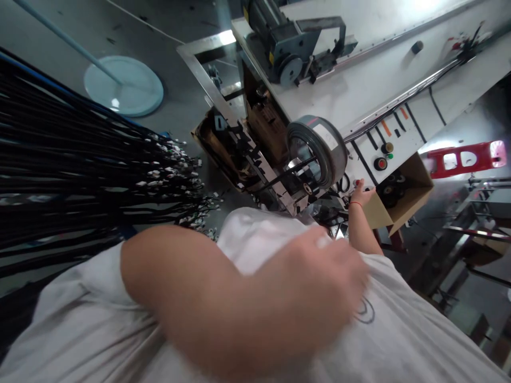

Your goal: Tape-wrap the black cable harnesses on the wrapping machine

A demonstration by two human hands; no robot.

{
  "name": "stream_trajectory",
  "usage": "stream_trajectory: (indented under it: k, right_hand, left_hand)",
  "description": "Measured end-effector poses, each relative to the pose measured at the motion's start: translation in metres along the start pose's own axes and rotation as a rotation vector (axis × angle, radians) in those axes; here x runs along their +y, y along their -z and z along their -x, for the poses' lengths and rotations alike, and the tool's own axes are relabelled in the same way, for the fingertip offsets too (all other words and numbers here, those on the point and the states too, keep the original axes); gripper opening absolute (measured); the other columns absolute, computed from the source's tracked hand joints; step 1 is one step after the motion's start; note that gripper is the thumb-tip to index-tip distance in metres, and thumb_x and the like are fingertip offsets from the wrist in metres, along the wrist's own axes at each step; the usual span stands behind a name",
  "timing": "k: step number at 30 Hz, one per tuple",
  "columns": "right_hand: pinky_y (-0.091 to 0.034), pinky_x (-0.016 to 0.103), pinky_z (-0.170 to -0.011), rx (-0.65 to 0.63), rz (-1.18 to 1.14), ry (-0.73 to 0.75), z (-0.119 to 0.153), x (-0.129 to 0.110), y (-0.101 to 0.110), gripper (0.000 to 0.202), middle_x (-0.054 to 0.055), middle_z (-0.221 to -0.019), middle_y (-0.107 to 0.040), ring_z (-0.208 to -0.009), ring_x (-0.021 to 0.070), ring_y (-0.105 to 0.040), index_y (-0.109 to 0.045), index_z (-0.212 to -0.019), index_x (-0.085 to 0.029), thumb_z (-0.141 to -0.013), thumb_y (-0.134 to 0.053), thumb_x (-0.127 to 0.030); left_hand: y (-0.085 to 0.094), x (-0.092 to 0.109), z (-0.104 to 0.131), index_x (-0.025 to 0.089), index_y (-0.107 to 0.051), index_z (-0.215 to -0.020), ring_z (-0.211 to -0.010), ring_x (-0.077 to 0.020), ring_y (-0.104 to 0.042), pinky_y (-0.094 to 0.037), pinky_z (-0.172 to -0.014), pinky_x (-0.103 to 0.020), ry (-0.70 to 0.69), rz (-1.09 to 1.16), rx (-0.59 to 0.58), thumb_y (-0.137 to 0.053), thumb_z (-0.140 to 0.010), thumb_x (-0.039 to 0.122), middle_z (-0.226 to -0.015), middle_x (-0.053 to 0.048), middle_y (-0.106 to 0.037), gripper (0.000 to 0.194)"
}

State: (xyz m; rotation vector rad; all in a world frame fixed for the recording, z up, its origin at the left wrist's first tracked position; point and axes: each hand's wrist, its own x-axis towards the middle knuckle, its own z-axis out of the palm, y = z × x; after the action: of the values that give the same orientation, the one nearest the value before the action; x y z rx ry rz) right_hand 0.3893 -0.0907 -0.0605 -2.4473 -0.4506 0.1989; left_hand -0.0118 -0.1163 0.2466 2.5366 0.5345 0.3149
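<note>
Across my chest my left hand (pixel 323 276) is bent in, smeared by motion, its fingers curled. A small pale spot shows at the fingers; I cannot make out what it is. My right hand (pixel 361 197), with a thin red string at the wrist, reaches to the table's front edge with thumb and fingers apart. It is beside an open cardboard box (pixel 413 199) holding dark rolls, and below a red button (pixel 381 164). A large grey reel with a white label (pixel 328 137) stands upright left of that hand, on a metal frame.
A white worktable (pixel 331 101) bears a motor unit (pixel 285 48) and short black and orange strips. Many black cables with white connectors (pixel 99 159) hang at left. Also around are a round pale base with a pole (pixel 123 88), an open box (pixel 223 149) and a red stool (pixel 459 159).
</note>
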Motion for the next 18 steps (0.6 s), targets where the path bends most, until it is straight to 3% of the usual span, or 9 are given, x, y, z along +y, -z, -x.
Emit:
stream_trajectory:
  k: [1,2,4,6,8,10,12,15,18]
  right_hand:
    - [-0.026,0.041,-0.121,0.007,-0.021,0.000,0.000,0.001,0.000,0.079,0.023,-0.156,-0.036,-0.146,0.0273,-0.034,-0.030,-0.149,-0.006,-0.090,-0.056,-0.051]
    - [-0.027,0.040,-0.121,0.012,-0.037,0.004,0.001,0.002,-0.001,0.080,0.022,-0.155,-0.037,-0.146,0.0271,-0.035,-0.031,-0.149,-0.005,-0.089,-0.058,-0.051]
    - [-0.027,0.039,-0.121,0.021,-0.049,0.017,0.001,0.003,-0.001,0.081,0.022,-0.154,-0.038,-0.145,0.0268,-0.036,-0.032,-0.148,-0.005,-0.088,-0.060,-0.052]
    - [-0.027,0.039,-0.121,0.028,-0.041,0.023,0.001,0.004,-0.001,0.080,0.022,-0.155,-0.037,-0.146,0.0271,-0.035,-0.033,-0.147,-0.006,-0.088,-0.060,-0.053]
    - [-0.027,0.040,-0.121,0.030,-0.029,0.023,0.002,0.003,-0.001,0.078,0.022,-0.155,-0.037,-0.146,0.0277,-0.035,-0.035,-0.146,-0.006,-0.089,-0.058,-0.054]
    - [-0.027,0.040,-0.120,0.038,-0.016,0.033,0.002,0.002,0.000,0.076,0.022,-0.155,-0.038,-0.145,0.0279,-0.036,-0.036,-0.145,-0.007,-0.089,-0.058,-0.053]
    - [-0.028,0.040,-0.120,0.052,0.000,0.038,0.002,0.001,0.001,0.076,0.022,-0.154,-0.040,-0.144,0.0276,-0.038,-0.037,-0.145,-0.007,-0.088,-0.060,-0.052]
    - [-0.027,0.040,-0.120,0.054,0.019,0.020,0.002,0.002,0.001,0.077,0.022,-0.153,-0.041,-0.144,0.0278,-0.039,-0.039,-0.144,-0.007,-0.087,-0.061,-0.054]
    - [-0.026,0.041,-0.121,0.051,0.018,0.018,0.001,0.003,0.000,0.078,0.020,-0.154,-0.040,-0.145,0.0275,-0.038,-0.038,-0.146,-0.008,-0.087,-0.060,-0.055]
  left_hand:
    - [-0.013,-0.025,-0.008,0.024,-0.070,-0.099,-0.082,-0.0229,-0.069,-0.053,-0.073,-0.039,0.102,-0.012,-0.062,-0.052,-0.093,0.027,-0.095,-0.009,-0.074,0.018]
    - [-0.030,-0.053,-0.016,0.020,-0.069,-0.103,-0.088,-0.0255,-0.069,-0.053,-0.077,-0.039,0.303,-0.033,-0.089,-0.052,-0.094,0.031,-0.097,-0.011,-0.074,0.022]
    - [-0.072,-0.111,-0.024,0.013,-0.064,-0.118,-0.108,-0.0311,-0.065,-0.050,-0.088,-0.041,0.628,-0.032,-0.056,-0.051,-0.095,0.038,-0.115,-0.016,-0.070,0.036]
    - [-0.118,-0.163,-0.018,0.014,-0.059,-0.127,-0.115,-0.0285,-0.063,-0.049,-0.093,-0.036,0.678,0.159,-0.034,-0.051,-0.095,0.042,-0.125,-0.014,-0.067,0.043]
    - [-0.159,-0.198,0.001,0.013,-0.061,-0.123,-0.109,-0.0264,-0.065,-0.049,-0.092,-0.033,0.667,0.339,-0.025,-0.050,-0.094,0.042,-0.122,-0.014,-0.069,0.042]
    - [-0.189,-0.215,0.027,0.013,-0.067,-0.108,-0.096,-0.0261,-0.068,-0.050,-0.086,-0.032,0.707,0.375,-0.014,-0.050,-0.092,0.041,-0.107,-0.013,-0.073,0.037]
    - [-0.208,-0.219,0.051,0.015,-0.069,-0.096,-0.086,-0.0255,-0.067,-0.049,-0.076,-0.031,0.778,0.371,-0.021,-0.050,-0.089,0.043,-0.091,-0.011,-0.074,0.035]
    - [-0.217,-0.211,0.076,0.016,-0.069,-0.089,-0.074,-0.0226,-0.063,-0.044,-0.067,-0.029,0.856,0.398,0.037,-0.048,-0.088,0.050,-0.077,-0.008,-0.070,0.040]
    - [-0.211,-0.200,0.082,0.017,-0.066,-0.086,-0.065,-0.0186,-0.057,-0.040,-0.063,-0.027,0.850,0.415,0.152,-0.045,-0.090,0.054,-0.067,-0.004,-0.065,0.043]
